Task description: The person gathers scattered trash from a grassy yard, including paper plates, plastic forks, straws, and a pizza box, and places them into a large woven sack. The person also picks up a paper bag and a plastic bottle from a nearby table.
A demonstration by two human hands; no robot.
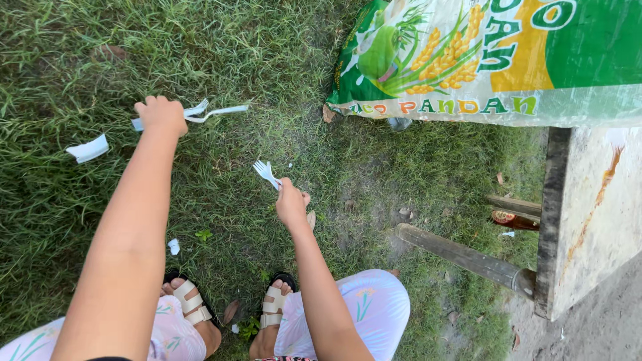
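Observation:
I look down at grass. My left hand (160,113) is stretched out and closed around white plastic scraps (210,112), strips of which stick out to the right of the fist. My right hand (291,204) is lower and nearer, gripping a white plastic fork (266,172) by its handle, tines pointing up-left. A torn white piece of plastic (87,149) lies on the grass left of my left arm. A small white scrap (174,247) lies near my feet.
A large green and yellow woven sack (495,60) lies at the top right. A weathered wooden bench (588,214) with a slanted leg (461,255) stands at the right. A brown bottle (515,219) lies under it. My sandalled feet (271,311) are at the bottom.

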